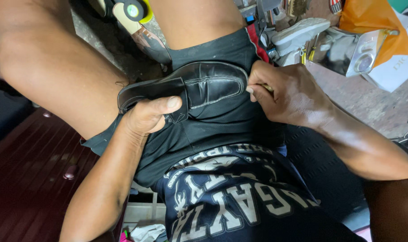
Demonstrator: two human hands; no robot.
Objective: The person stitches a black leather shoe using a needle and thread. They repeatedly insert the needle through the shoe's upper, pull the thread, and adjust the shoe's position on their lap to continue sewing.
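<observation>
A black leather shoe (pixel 204 85) lies on its side across my lap, resting on my black shorts. My left hand (pixel 148 114) grips the shoe at its opening, thumb pressed over the upper. My right hand (pixel 287 94) is closed at the shoe's toe end, pinching a small yellowish tool (pixel 267 88) against the edge; most of the tool is hidden by my fingers.
My bare knees spread to either side. A dark red wooden surface (pixel 38 175) lies at the left. Beyond my legs sit a white shoe (pixel 300 31), an orange plastic bag (pixel 374 22), a shiny wrapped item (pixel 347 49) and assorted tools on the concrete floor.
</observation>
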